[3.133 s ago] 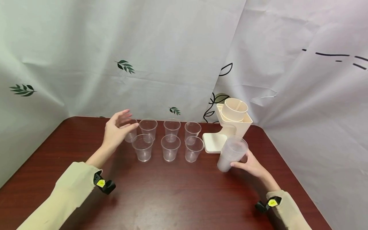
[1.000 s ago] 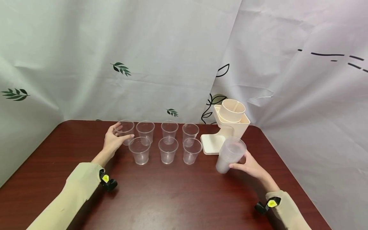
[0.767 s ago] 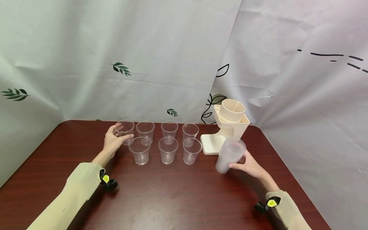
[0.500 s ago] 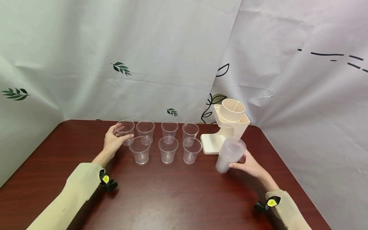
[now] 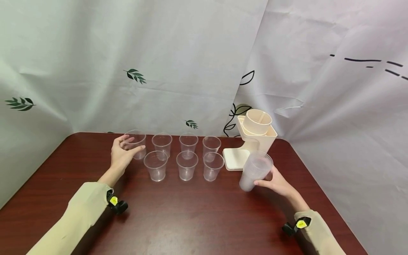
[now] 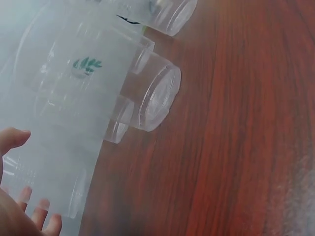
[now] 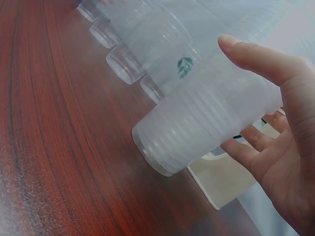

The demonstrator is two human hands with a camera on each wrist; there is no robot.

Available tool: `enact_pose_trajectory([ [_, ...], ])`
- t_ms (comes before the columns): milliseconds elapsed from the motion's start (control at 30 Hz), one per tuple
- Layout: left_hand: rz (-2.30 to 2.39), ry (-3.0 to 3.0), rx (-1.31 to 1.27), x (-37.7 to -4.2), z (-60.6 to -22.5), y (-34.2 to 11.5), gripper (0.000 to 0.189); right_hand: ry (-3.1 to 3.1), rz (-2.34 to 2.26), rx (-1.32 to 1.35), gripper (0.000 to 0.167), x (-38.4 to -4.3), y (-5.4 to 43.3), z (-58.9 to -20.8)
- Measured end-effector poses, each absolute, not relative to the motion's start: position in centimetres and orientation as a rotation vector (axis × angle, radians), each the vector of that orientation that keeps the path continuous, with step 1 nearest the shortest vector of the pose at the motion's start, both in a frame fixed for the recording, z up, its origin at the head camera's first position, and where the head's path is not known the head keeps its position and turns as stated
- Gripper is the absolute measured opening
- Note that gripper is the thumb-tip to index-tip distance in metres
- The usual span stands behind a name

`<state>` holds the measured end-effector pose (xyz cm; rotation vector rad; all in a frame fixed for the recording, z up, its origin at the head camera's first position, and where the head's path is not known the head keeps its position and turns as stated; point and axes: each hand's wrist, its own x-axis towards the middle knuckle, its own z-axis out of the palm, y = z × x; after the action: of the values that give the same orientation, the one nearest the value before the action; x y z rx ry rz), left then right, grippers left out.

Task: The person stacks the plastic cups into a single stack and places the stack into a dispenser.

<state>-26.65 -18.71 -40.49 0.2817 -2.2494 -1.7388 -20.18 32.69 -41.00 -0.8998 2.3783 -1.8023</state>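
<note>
At the back left of the table, my left hand [image 5: 119,156] holds a clear plastic cup [image 5: 139,139] by its side, thumb to the right and fingers behind. In the left wrist view this cup [image 6: 74,189] is faint between thumb and fingers; whether its base touches the table I cannot tell. My right hand [image 5: 280,183] grips a nested stack of clear cups [image 5: 256,169] at the right, the thumb in front. The right wrist view shows the stack [image 7: 182,125] upright, its base at the table.
Several single clear cups [image 5: 186,166] stand upright in two rows across the middle and back of the table [image 5: 191,219]. Behind the stack is a cream-coloured stand [image 5: 265,141] with a round holder on top and a flat foot. A patterned cloth [image 5: 191,71] hangs behind.
My left hand first came down to the back-left cup and took hold of it. Over the last half second hand and cup shifted slightly left. The right hand and stack have stayed still.
</note>
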Motion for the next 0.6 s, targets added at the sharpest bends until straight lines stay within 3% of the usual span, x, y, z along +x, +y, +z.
enact_pose_trajectory([
  [600,-1.756,-2.093,0.328,-24.4,-37.1,-17.2,0.07,2.352,-1.805,-0.918,0.07,-20.0,32.6,-41.0],
])
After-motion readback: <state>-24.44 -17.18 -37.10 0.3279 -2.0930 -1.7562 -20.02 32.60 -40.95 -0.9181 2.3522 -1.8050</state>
